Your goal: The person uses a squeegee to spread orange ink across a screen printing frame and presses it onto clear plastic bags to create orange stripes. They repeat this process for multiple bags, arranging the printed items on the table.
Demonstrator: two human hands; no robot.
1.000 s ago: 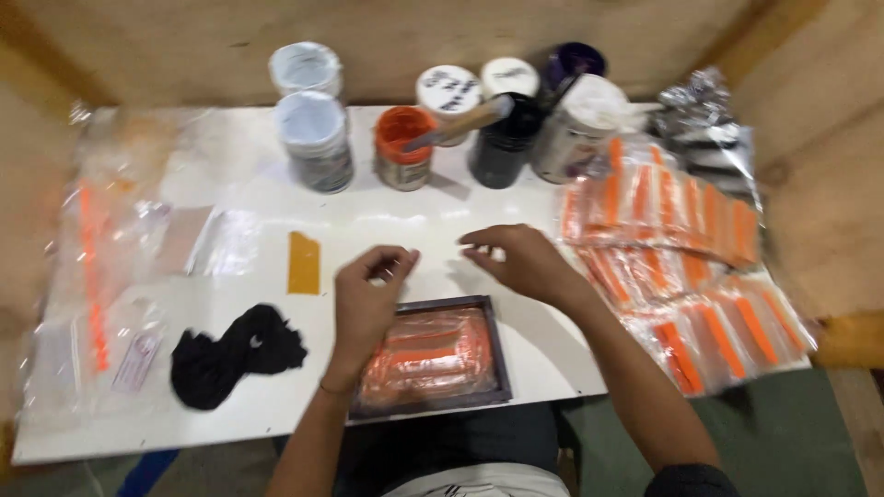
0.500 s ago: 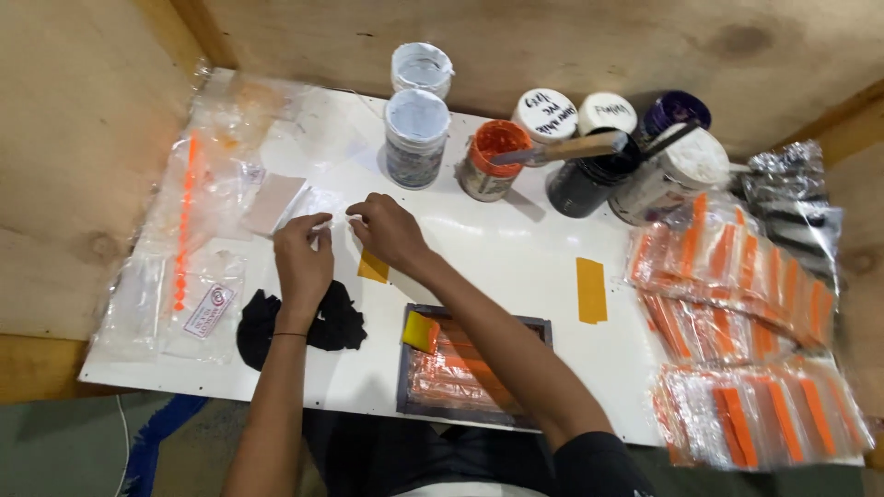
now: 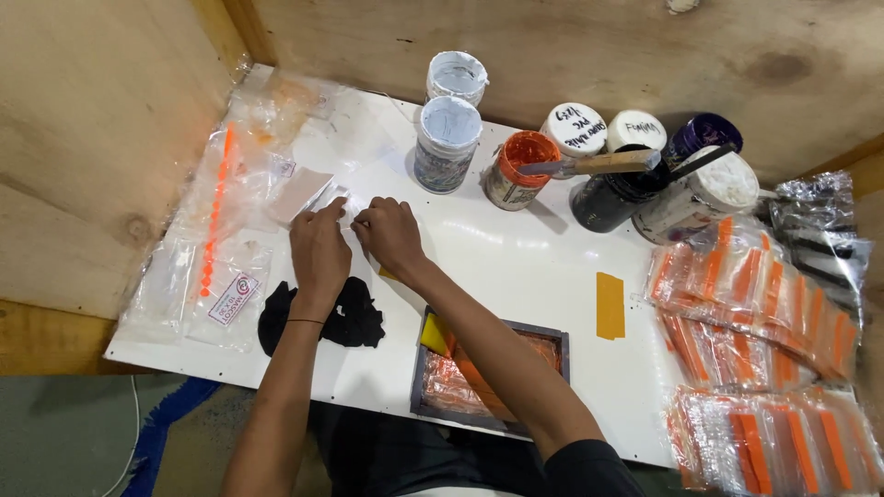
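My left hand [image 3: 318,247] and my right hand [image 3: 389,235] meet fingertip to fingertip over the left half of the white table [image 3: 516,258]. Between them they pinch a small clear plastic bag [image 3: 339,204]. A yellow-orange piece [image 3: 388,273] peeks out from under my right wrist. Just below my left hand lies a black cloth [image 3: 354,317]. My right forearm crosses a dark framed tray [image 3: 555,342] holding orange-tinted plastic at the table's front edge.
Several paint cans [image 3: 447,143] stand along the back, one orange [image 3: 516,170] with a wooden-handled tool across it. A yellow-orange rectangle [image 3: 610,306] lies right of the tray. Stacked bags with orange strips [image 3: 764,313] fill the right. Clear bags [image 3: 221,248] cover the left edge by the wooden wall.
Both hands moved from above the tray to the clear bags at the left. A yellow-orange rectangle now lies on the table where my right hand was.
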